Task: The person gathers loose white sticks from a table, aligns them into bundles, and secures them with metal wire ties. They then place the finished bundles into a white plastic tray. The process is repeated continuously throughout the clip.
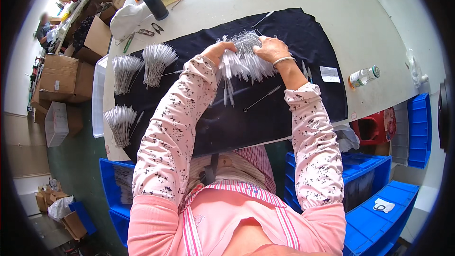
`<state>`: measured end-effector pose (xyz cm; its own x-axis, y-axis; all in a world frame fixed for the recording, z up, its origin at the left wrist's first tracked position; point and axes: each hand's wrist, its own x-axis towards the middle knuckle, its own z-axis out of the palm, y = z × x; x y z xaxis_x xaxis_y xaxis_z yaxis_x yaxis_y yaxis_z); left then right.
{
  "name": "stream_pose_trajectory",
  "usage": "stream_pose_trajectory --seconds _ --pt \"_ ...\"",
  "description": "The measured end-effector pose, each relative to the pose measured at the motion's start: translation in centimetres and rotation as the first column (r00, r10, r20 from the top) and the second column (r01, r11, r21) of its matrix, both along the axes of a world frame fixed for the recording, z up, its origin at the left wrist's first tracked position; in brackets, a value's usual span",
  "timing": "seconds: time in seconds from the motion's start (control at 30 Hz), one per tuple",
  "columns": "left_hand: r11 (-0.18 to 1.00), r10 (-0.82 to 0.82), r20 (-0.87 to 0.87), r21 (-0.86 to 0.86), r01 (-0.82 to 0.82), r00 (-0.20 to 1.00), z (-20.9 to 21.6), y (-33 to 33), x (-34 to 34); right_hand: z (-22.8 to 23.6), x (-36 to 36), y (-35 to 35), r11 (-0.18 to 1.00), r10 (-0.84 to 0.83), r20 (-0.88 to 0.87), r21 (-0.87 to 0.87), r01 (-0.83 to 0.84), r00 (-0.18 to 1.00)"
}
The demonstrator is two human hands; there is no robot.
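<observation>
- Clock positions taken about the middle of the view, 12 pointing away from the wearer.
- Brush pile (249, 65), of thin wire brushes with white bristles: 12 o'clock, on the cloth. Loops mostly point to 12, bristles to 6.
- Left hand (219, 51): fingers curled, grasping the pile's 9 o'clock side. Right hand (272, 49): grasping its 3 o'clock side, thumb over the loops. Tightness of the hidden fingertips: cannot tell.
- Gripping from both sides probably keeps the brushes together and aligned.
- Three fanned bundles: two at 10 o'clock (125, 73) (158, 61), one at 9 (120, 122), bristles toward 12. Set apart, presumably so the groups stay distinct.
- Single loose brush (263, 98) at 2 o'clock, apart from the pile.
- Surface: black cloth (227, 130) over a pale bench (327, 0); dark fabric likely makes white bristles easier to see.
- Bench edge: dark cup (153, 3) and snips (157, 28) at 11; bottle (363, 77) between 2 and 3.
- Room: cardboard boxes (59, 77) between 9 and 10; red stool (372, 129) at 3; blue crates (379, 213) at 4.
</observation>
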<state>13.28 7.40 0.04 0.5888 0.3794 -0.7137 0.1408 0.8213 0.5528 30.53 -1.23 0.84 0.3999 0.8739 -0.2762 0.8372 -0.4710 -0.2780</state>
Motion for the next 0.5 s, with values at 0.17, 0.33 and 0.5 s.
stream_pose_trajectory --seconds 0.17,0.33,0.5 --pt "1.000 -0.011 -0.040 0.014 0.011 0.999 -2.0 0.7 -0.7 1.6 -2.4 -0.7 0.995 0.081 0.099 -0.060 -0.075 0.992" --pt "0.992 0.046 -0.074 0.122 -0.037 0.996 -4.4 -0.8 1.6 -0.2 -4.1 -0.1 0.999 0.028 0.179 -0.024 -0.024 0.983" --pt "0.948 0.099 -0.324 0.317 0.010 0.941 -5.3 0.7 1.9 -0.4 -3.4 -0.6 0.995 0.082 0.235 0.043 -0.094 0.969"
